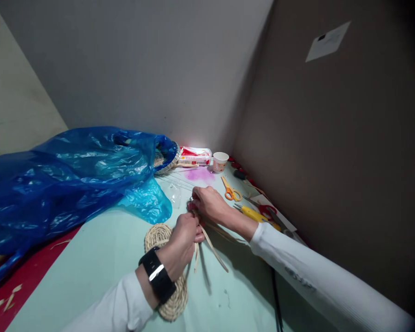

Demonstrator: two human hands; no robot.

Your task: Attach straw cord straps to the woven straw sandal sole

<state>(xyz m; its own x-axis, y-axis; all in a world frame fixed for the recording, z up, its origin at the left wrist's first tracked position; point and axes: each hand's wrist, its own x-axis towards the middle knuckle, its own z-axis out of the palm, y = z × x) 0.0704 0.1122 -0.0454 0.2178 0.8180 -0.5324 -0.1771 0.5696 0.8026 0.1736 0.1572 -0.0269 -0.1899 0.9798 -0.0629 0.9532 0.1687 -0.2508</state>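
Observation:
My left hand (185,237), with a black watch on its wrist, is closed with its fingers round pale straw strands (214,251). The loose ends of the strands hang out below it over the table. My right hand (207,205) meets it from the right, fingertips pinched together at the upper end of the strands. A small greyish looped piece (189,203) shows at those fingertips, too small to name. Beneath my left wrist lies a woven straw sole-shaped piece (176,299), its middle hidden by my hand and watch.
A blue plastic bag (90,170) spreads across the left, a woven rim at its mouth. Behind stand a red-and-white packet (195,157) and a paper cup (220,162). Orange scissors (231,191), a yellow-handled tool (257,216) and red-handled scissors (268,211) lie along the right wall.

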